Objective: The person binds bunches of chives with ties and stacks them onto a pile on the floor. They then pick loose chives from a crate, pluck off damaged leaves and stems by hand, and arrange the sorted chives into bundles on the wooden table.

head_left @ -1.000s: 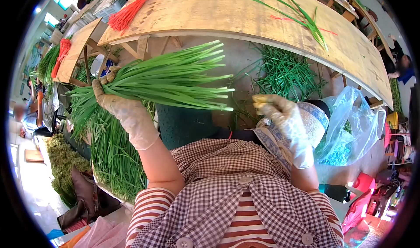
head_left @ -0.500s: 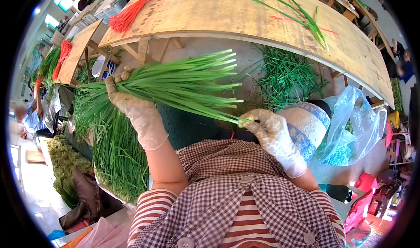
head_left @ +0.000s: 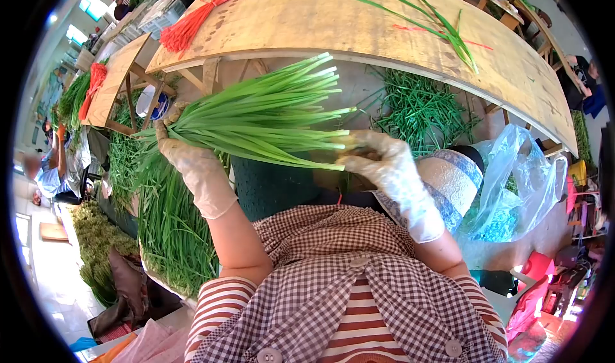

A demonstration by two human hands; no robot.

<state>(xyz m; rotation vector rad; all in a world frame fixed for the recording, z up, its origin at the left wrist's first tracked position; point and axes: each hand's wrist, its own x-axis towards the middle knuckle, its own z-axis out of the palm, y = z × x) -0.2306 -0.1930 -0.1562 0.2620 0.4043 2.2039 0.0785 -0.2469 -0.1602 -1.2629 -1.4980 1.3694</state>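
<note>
My left hand (head_left: 189,161), in a pale glove, is wrapped around a bunch of garlic chives (head_left: 256,116). The white cut ends of the bunch fan out to the right, above my lap. My right hand (head_left: 392,161), also gloved, is beside the lower stalk ends, thumb and fingers apart. Its fingertips are slightly blurred, and whether they touch a stalk I cannot tell. Below my left hand lies a big pile of garlic chives (head_left: 173,225), its leaves hanging down.
Ahead stands a wooden table (head_left: 307,24) bearing red ties (head_left: 198,20) and a few loose chives (head_left: 451,40). Trimmings (head_left: 429,110) cover the floor beneath it. At right is a clear plastic bag (head_left: 519,177). Another person (head_left: 51,171) sits at far left.
My right hand has come off the lower stalk it was pinching, and its fingers have spread. The bunch in my left hand has fanned and its cut ends have shifted slightly left.
</note>
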